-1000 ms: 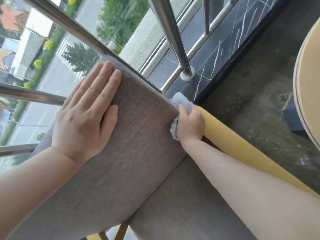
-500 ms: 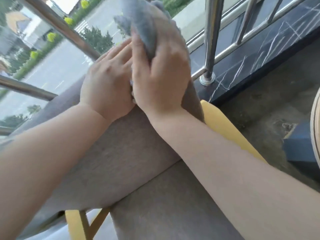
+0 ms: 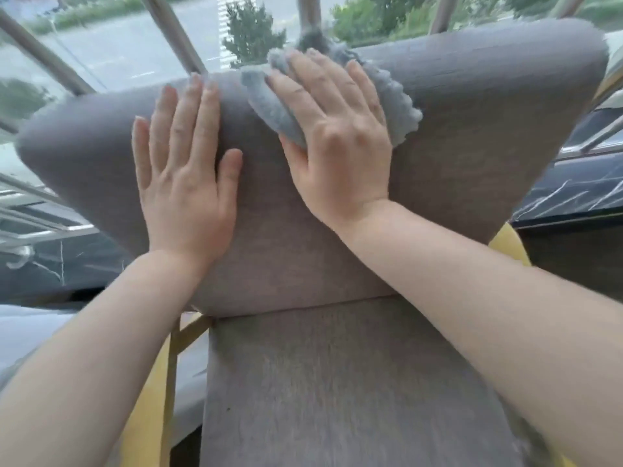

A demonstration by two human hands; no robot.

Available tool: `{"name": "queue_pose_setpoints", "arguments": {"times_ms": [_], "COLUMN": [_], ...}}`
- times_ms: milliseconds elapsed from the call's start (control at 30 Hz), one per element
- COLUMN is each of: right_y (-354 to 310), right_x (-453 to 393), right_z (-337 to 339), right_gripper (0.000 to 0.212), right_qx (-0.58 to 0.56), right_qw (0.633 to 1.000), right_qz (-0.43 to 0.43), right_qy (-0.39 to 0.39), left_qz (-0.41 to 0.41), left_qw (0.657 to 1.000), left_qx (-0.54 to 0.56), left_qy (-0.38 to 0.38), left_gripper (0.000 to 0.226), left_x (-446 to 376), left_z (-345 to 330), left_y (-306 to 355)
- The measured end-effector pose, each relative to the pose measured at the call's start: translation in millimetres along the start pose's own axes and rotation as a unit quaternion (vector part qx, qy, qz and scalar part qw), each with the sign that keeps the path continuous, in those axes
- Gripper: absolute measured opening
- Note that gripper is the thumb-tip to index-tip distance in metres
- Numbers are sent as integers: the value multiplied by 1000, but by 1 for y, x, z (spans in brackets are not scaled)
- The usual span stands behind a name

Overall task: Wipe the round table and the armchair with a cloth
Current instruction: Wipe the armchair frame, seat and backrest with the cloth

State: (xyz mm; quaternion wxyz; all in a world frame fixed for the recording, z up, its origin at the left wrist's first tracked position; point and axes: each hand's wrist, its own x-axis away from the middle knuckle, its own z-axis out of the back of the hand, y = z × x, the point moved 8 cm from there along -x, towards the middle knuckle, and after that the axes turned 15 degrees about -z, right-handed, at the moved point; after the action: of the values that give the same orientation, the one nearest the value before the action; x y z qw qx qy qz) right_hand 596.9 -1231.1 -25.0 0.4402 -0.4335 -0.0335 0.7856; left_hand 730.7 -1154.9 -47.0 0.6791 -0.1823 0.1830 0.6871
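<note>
The armchair [image 3: 472,136] fills the view: a grey-brown fabric backrest above a matching seat cushion, with yellow wooden frame parts at both lower sides. My right hand [image 3: 337,136] lies flat near the top edge of the backrest, pressing a fluffy grey-blue cloth [image 3: 397,102] against the fabric; the cloth sticks out on both sides of the fingers. Just to its left, my left hand [image 3: 185,170] rests flat and empty on the backrest with fingers spread. The round table is out of view.
Behind the chair runs a steel railing [image 3: 175,38] in front of glass, with trees and a road outside. A dark marble sill [image 3: 573,193] lies at the right and lower left.
My right hand brought the cloth from the yellow armrest up to the top of the backrest, where it is pressed flat. The view swung to face the backrest squarely. The left hand stayed on the backrest.
</note>
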Motion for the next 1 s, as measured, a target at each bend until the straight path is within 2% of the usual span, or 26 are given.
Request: {"name": "queue_pose_setpoints", "arguments": {"times_ms": [67, 100, 167, 200, 233, 300, 333, 400, 433, 500, 533, 567, 600, 633, 700, 733, 767, 833, 867, 900, 933, 1000], "right_y": [-1, 9, 18, 2, -30, -102, -120, -115, -100, -80, -86, -101, -123, -146, -169, -166, -159, -141, -146, -165, -185, -211], "right_x": [-2, -10, -20, -15, -6, 11, 12, -2, -11, -14, -3, 12, 24, 34, 31, 20, 4, -22, -16, 2, 25, 67], "right_z": [1, 6, 11, 2, -16, -52, -60, -59, -56, -46, -46, -53, -63, -73, -82, -81, -79, -76, -77, -82, -93, -114], "right_gripper": [33, 32, 33, 33, 34, 35, 36, 38, 38, 40, 40, 40, 39, 39, 36, 37, 37, 40, 44, 45, 40, 31], "right_qx": [36, 35, 21, 21, 16, -25, -39, -9, 4, -2, -1, -2, -9, -18, 0, 19, 33, 19, 2, -1, 1, 16], "right_qw": [994, 996, 994, 985, 987, 999, 994, 983, 987, 1000, 999, 998, 999, 998, 968, 955, 955, 983, 987, 983, 962, 886], "right_qz": [98, 83, -90, -147, -141, 1, 71, 155, 139, 10, -44, -62, -29, 46, 223, 269, 265, 127, 96, 133, 224, 406], "right_qy": [-13, 6, 66, 87, 78, -21, -74, -100, -85, -28, 4, 23, 13, -30, -113, -123, -132, -133, -126, -129, -154, -225], "left_qz": [45, 60, 84, 93, 101, 121, 134, 149, 148, 143, 140, 139, 139, 139, 136, 139, 147, 172, 182, 189, 192, 205], "left_qw": [999, 998, 996, 995, 993, 989, 986, 982, 982, 981, 980, 979, 977, 975, 973, 973, 973, 970, 968, 967, 967, 963], "left_qx": [5, 8, 19, 30, 40, 58, 65, 83, 92, 107, 117, 127, 139, 151, 172, 173, 171, 171, 170, 166, 161, 160], "left_qy": [1, 7, 20, 26, 35, 63, 76, 74, 70, 75, 79, 82, 84, 83, 66, 57, 43, 3, -16, -33, -46, -73], "left_gripper": [56, 57, 59, 59, 60, 58, 58, 61, 63, 66, 67, 68, 69, 70, 75, 78, 82, 85, 85, 85, 83, 79], "left_x": [22, 32, 45, 49, 51, 55, 56, 59, 60, 66, 70, 76, 83, 90, 105, 114, 126, 153, 168, 183, 196, 220], "left_z": [10, 14, 17, 16, 15, 16, 18, 18, 18, 18, 17, 14, 11, 7, -1, -5, -9, -22, -29, -35, -41, -53], "left_y": [-34, -45, -57, -58, -59, -62, -66, -75, -80, -87, -90, -92, -94, -95, -96, -96, -97, -97, -96, -94, -91, -86]}}
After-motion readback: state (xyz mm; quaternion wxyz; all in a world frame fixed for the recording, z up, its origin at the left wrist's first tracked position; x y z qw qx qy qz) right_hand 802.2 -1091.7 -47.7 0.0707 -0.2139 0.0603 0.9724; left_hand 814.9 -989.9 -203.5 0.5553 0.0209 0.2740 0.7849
